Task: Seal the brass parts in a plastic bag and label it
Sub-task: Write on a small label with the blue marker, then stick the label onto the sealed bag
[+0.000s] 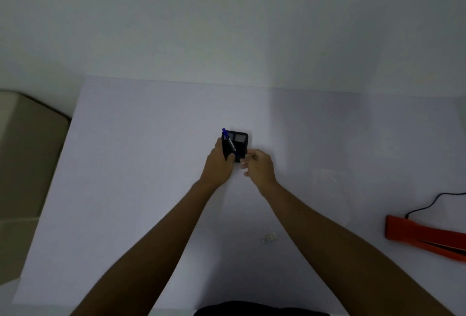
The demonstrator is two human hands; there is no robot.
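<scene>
A small clear bag (269, 237) lies nearest on the worktop (141, 215). Beyond, the left hand (219, 164) grips a dark case (238, 145) and pen (229, 142); the right hand (259, 165) pinches something tiny, likely a label. Labelling seems underway; brass parts aren't discernible.

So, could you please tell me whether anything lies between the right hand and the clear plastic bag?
Nothing visible does. Only bare table separates the right hand from the clear plastic bag. The red sealer and a small pale item lie nearer the person, off that path. The left hand grips a black case.
</scene>
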